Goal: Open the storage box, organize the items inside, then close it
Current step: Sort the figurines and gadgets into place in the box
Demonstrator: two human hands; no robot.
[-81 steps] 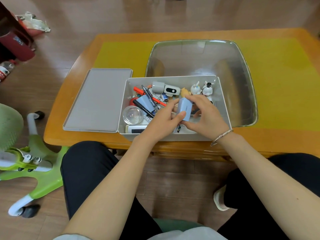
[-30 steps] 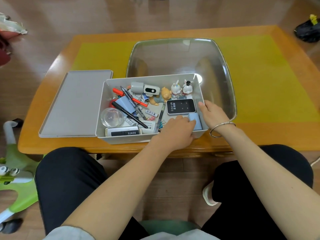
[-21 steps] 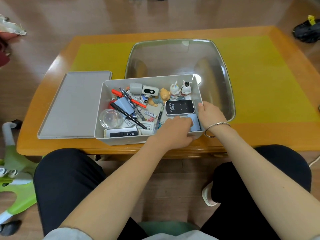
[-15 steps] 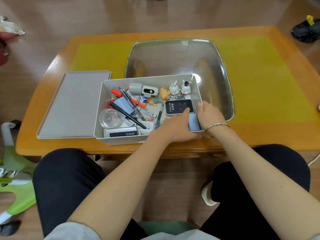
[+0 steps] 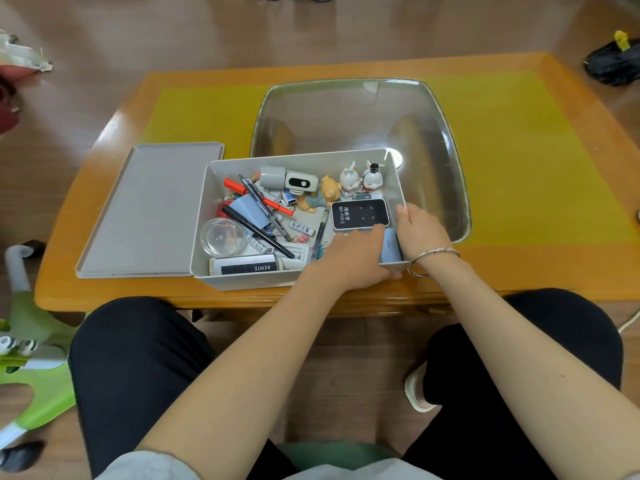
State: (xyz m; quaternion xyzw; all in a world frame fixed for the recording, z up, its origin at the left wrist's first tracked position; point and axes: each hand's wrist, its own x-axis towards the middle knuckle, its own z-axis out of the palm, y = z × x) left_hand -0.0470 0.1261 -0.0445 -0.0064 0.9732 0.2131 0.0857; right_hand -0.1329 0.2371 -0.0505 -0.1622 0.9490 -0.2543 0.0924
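My left hand (image 5: 356, 258) and right hand (image 5: 420, 232) pinch the pale blue rectangular block (image 5: 389, 249), standing it against the open grey plastic storage box's (image 5: 242, 280) right wall to save space.

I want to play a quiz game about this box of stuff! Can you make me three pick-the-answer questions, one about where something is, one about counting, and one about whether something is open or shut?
1. Where is the grey lid?
A. On the storage box
B. Flat on the table, left of the storage box
C. On the floor

2. How many white rabbit figures stand in the storage box?
A. Two
B. Four
C. None

3. Is the storage box open or shut?
A. Shut
B. Open, with items showing inside
C. Upside down

Answers:
1. B, the lid lies flat beside the box's left wall.
2. A, two rabbits stand side by side at the far wall.
3. B, pens and a black Wi-Fi device show inside.
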